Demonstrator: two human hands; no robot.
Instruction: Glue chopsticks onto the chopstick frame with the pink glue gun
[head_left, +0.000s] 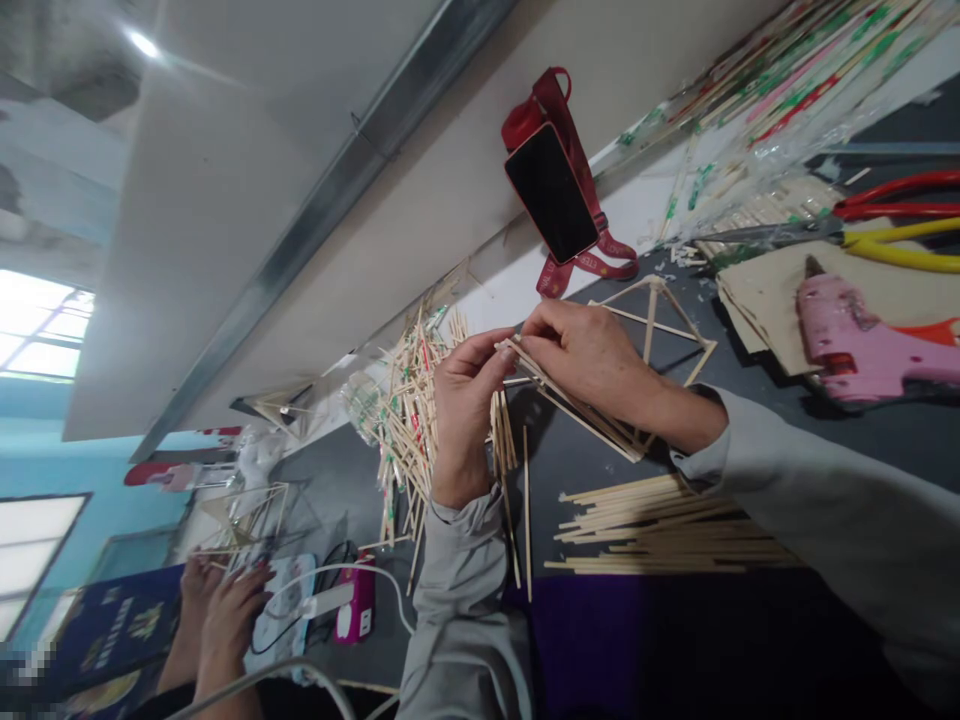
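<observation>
My left hand [469, 410] pinches the near corner of a frame of thin wooden sticks [577, 408], thumb and forefinger closed on it. Beside it, my right hand [592, 355] has its fingers closed at the same corner and covers part of the frame. The frame's long sticks slant down to the right beneath my right hand. Behind that hand stands a triangular stick structure [652, 325]; whether it joins the held frame is hidden. A row of loose sticks [645, 525] lies below my right forearm, and a tangled heap of sticks [416, 410] is left of my left hand.
A pink glue gun [855, 340] rests on brown card at the right, near red-handled and yellow-handled pliers [900, 245]. A phone [551, 193] lies on a red strap. Another person's hands [229, 605], a pink power strip [355, 603] and cables are lower left.
</observation>
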